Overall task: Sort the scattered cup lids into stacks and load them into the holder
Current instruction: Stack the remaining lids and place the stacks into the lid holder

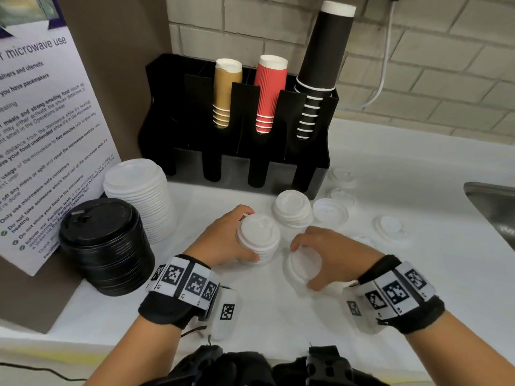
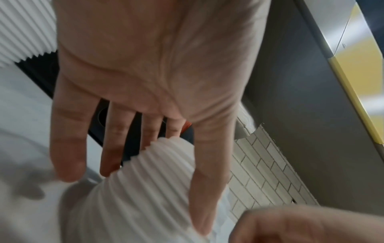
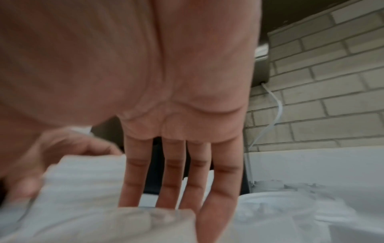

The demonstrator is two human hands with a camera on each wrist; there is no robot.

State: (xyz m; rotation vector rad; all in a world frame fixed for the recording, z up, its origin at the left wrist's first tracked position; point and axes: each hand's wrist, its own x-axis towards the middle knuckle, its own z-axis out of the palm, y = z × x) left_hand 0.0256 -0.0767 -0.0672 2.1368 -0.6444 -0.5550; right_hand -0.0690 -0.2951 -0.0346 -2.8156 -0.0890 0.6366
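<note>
My left hand [image 1: 249,235] grips a short stack of small white lids [image 1: 257,240] from the side, thumb near and fingers far; the left wrist view shows the ribbed stack [image 2: 135,205] between thumb and fingers. Just right of it, my right hand [image 1: 305,266] holds a single white lid [image 1: 294,270] by its rim, low over the counter. In the right wrist view its fingers [image 3: 170,180] reach down behind that lid [image 3: 145,223]. The black holder [image 1: 242,162] stands behind, with empty front slots and cups in its back row.
Left of my hands stand a tall stack of large white lids [image 1: 139,190] and a black lid stack [image 1: 106,246]. Another small white stack [image 1: 292,210] and loose lids [image 1: 330,213] [image 1: 388,227] lie toward the right. A sink [image 1: 493,207] cuts the counter's right edge.
</note>
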